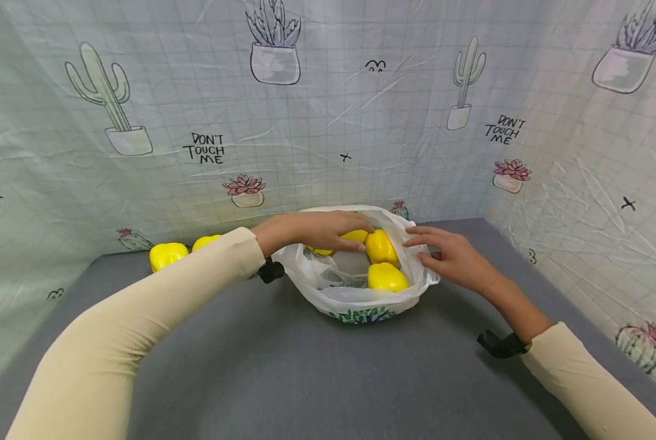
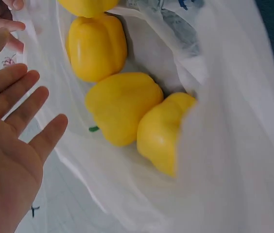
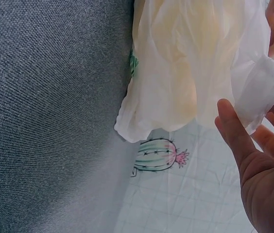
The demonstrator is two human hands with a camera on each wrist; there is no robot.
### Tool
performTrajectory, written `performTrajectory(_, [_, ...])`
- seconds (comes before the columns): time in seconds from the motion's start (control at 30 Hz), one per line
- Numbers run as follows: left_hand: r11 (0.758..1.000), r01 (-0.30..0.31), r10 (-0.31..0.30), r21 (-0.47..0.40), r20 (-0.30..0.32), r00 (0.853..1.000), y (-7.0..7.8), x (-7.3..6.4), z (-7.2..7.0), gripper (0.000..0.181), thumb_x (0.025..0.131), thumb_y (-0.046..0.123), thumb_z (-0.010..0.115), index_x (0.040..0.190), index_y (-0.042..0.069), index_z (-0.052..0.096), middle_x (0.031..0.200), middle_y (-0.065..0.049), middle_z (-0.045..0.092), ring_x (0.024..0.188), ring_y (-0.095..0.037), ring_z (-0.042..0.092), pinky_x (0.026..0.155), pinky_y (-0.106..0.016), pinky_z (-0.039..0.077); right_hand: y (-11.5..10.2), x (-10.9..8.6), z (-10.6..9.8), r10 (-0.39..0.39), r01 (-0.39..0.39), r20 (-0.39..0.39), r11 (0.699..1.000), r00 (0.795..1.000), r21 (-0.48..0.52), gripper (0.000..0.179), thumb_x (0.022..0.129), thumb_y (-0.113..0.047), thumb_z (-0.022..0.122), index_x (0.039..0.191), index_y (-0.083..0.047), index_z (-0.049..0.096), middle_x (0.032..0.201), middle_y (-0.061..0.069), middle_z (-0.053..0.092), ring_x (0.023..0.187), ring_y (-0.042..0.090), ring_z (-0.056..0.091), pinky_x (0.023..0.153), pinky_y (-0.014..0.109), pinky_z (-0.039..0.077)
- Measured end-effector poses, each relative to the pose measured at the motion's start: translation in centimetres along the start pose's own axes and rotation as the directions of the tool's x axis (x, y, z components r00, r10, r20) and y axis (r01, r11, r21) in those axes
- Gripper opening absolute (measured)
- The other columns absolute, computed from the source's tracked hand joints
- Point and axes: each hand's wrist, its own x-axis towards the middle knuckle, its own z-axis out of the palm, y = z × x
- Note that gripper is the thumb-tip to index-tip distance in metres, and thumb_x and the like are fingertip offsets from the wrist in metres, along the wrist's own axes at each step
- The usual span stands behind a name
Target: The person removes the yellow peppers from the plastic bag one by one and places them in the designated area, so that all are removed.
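Note:
A white plastic bag [image 1: 333,300] with a green print stands wide open on the table, several yellow bell peppers [image 1: 387,277] inside it. My left hand [image 1: 328,231] reaches over the bag's left rim, palm down, fingers extended and holding nothing. In the left wrist view, its spread fingers are beside the bag's side, apart from the peppers [image 2: 122,104]. At the right rim is my right hand [image 1: 462,260], its fingers loosely extended against the plastic. The right wrist view shows its fingertips [image 3: 227,114] right at the bag's edge.
Two more yellow bell peppers [image 1: 168,255] lie at the back left of the grey table [image 1: 328,379], the second partly hidden by my left sleeve. A printed curtain [image 1: 328,122] hangs close behind the bag and along the right side.

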Motion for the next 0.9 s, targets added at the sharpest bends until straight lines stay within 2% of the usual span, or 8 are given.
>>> performTrajectory(0.3, [0.996, -0.021, 0.027, -0.09, 0.064, 0.998, -0.8, 2.6, 0.8, 0.053, 0.105, 0.026, 0.058, 0.15, 0.005, 0.04, 0.153, -0.01, 0.046, 0.141, -0.025, 0.045, 0.118, -0.035, 0.034, 0.0, 0.0, -0.1, -0.007, 0.007, -0.008, 0.999, 1.0, -0.034, 0.031, 0.096, -0.002, 0.066, 0.125, -0.01, 0.072, 0.145, 0.012, 0.057, 0.061, 0.008, 0.046, 0.055, 0.024, 0.045])
performTrajectory(0.53, [0.989, -0.122, 0.131, -0.08, 0.126, 0.983, -1.3, 4.0, 1.3, 0.05, 0.102, 0.017, 0.063, 0.149, 0.007, 0.05, 0.152, -0.004, 0.05, 0.14, -0.019, 0.045, 0.116, -0.033, 0.036, -0.1, 0.2, -0.1, 0.007, -0.007, 0.005, 1.0, 1.0, -0.012, 0.031, 0.097, -0.002, 0.065, 0.126, -0.011, 0.071, 0.146, 0.01, 0.056, 0.068, 0.014, 0.052, 0.059, 0.025, 0.047])
performTrajectory(0.63, [0.981, -0.154, 0.173, -0.121, 0.165, 0.971, -1.2, 4.6, 1.6, 0.051, 0.099, 0.011, 0.066, 0.148, 0.008, 0.052, 0.151, -0.003, 0.051, 0.138, -0.022, 0.046, 0.115, -0.035, 0.039, -0.1, 0.2, 0.0, 0.01, -0.01, 0.011, 1.0, 1.0, 0.01, 0.03, 0.098, -0.002, 0.064, 0.126, -0.009, 0.071, 0.146, 0.011, 0.056, 0.067, 0.013, 0.05, 0.059, 0.025, 0.046])
performTrajectory(0.77, [0.958, -0.167, 0.215, -0.232, 0.2, 0.956, -1.2, 5.1, 2.1, 0.054, 0.094, 0.003, 0.07, 0.145, 0.01, 0.056, 0.149, -0.002, 0.053, 0.137, -0.021, 0.046, 0.115, -0.039, 0.04, -0.1, 0.3, 0.0, 0.01, -0.011, 0.013, 1.0, 1.0, 0.007, 0.03, 0.098, -0.002, 0.064, 0.126, -0.009, 0.071, 0.146, 0.013, 0.056, 0.067, 0.012, 0.05, 0.06, 0.026, 0.046])
performTrajectory(0.9, [0.944, -0.169, 0.229, -0.285, 0.191, 0.955, -1.2, 5.5, 2.5, 0.059, 0.088, 0.008, 0.079, 0.143, 0.01, 0.057, 0.147, -0.001, 0.054, 0.137, -0.015, 0.045, 0.115, -0.039, 0.039, -0.1, 0.3, 0.0, 0.007, -0.007, 0.011, 1.0, 1.0, -0.001, 0.031, 0.097, 0.0, 0.064, 0.126, -0.008, 0.071, 0.145, 0.013, 0.056, 0.071, 0.013, 0.052, 0.062, 0.025, 0.048])
